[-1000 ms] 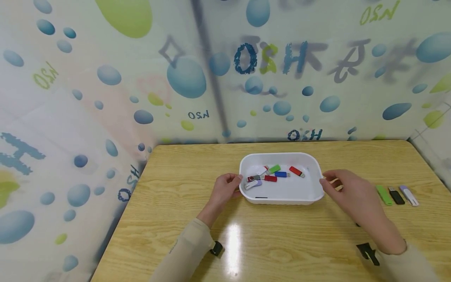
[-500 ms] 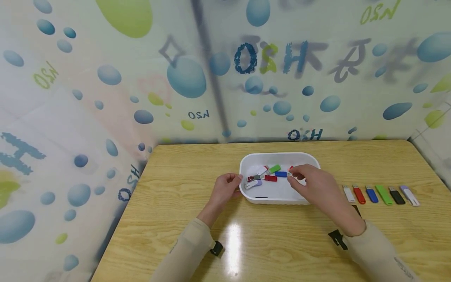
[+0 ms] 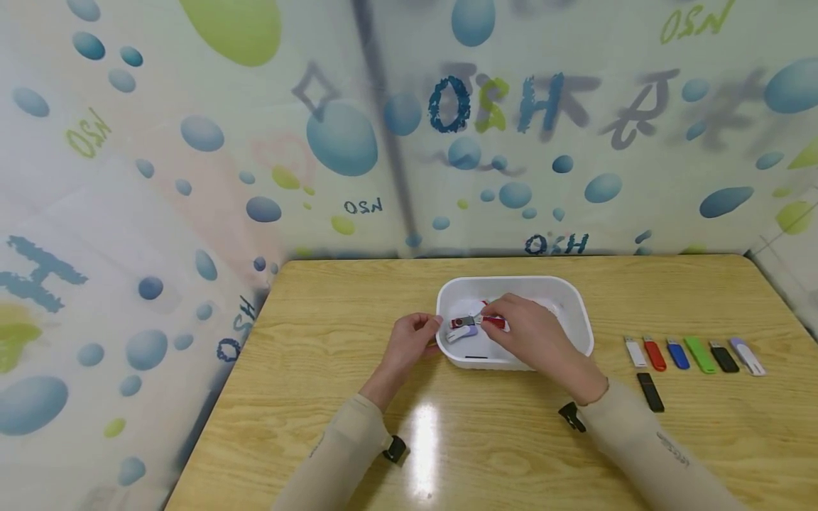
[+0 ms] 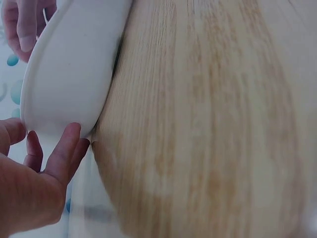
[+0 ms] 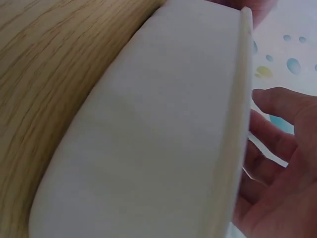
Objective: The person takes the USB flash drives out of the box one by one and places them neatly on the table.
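A white plastic tray [image 3: 578, 312] stands on the wooden table with several USB flash drives inside. My left hand [image 3: 412, 337] holds its left end, thumb at the rim and fingers against the outer wall in the left wrist view. My right hand [image 3: 533, 333] reaches over the near rim, with thumb and index finger about a red flash drive [image 3: 496, 323]; contact cannot be told. Left of it lie a red-and-grey flash drive [image 3: 463, 322] and a white-and-purple one [image 3: 461, 333]. The right hand covers other drives. In the right wrist view, the tray's wall hides its lower fingers.
Right of the tray, a row of drives lies on the table [image 3: 319, 319]: white [image 3: 635, 352], red [image 3: 654, 353], blue [image 3: 677, 353], green [image 3: 700, 355], black [image 3: 724, 357] and white-purple [image 3: 748, 356]. A capped black drive [image 3: 650, 392] lies below. A patterned curtain [image 3: 345, 142] hangs behind.
My right hand has moved left from the tray's right end, over the tray, to the red drive near its left side. That uncovers the row's left drives and the capped black one. My left hand stays put.
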Demonstrator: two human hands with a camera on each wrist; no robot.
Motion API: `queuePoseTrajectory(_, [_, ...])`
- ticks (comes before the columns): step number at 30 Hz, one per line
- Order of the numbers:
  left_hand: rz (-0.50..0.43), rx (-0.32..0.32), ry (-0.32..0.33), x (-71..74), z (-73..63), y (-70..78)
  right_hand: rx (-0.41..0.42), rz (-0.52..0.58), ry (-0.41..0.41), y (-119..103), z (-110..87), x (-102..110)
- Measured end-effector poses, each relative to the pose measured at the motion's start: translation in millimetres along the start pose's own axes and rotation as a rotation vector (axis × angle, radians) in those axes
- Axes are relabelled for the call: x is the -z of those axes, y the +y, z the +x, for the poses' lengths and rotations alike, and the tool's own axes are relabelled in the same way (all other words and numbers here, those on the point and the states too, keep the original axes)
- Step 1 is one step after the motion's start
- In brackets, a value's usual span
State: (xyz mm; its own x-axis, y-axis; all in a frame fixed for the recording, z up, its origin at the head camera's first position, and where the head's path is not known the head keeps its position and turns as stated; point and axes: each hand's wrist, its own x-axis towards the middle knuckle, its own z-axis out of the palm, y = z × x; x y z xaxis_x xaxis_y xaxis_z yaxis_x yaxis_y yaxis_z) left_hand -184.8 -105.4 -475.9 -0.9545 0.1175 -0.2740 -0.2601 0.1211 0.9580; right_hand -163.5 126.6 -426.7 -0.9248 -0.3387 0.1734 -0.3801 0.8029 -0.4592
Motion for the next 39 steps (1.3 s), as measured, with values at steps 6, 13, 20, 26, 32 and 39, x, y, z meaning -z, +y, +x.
queuePoseTrajectory(6, [-0.037,-0.014,-0.009,-0.1,0.0,-0.9,-0.032,0.036,-0.122,-4.1,13.4,-10.5])
queuePoseTrajectory(13, [-0.050,-0.029,-0.011,-0.2,0.3,-1.8,0.004,0.068,-0.226,-4.7,27.3,-26.3])
queuePoseTrajectory(20, [-0.060,-0.027,-0.019,-0.6,-0.7,-0.9,-0.015,0.098,-0.273,-6.7,34.8,-40.7])
queuePoseTrajectory(26, [-0.058,-0.035,-0.016,-0.7,-0.6,-1.8,-0.022,0.067,-0.293,-10.6,39.1,-45.0])
queuePoseTrajectory(32, [-0.060,-0.039,-0.011,-1.1,-0.3,-2.1,-0.043,0.018,-0.311,-11.6,43.7,-48.8])
queuePoseTrajectory(39, [-0.052,-0.026,-0.005,-0.8,-0.3,-1.4,-0.068,-0.007,-0.327,-13.2,46.6,-50.8])
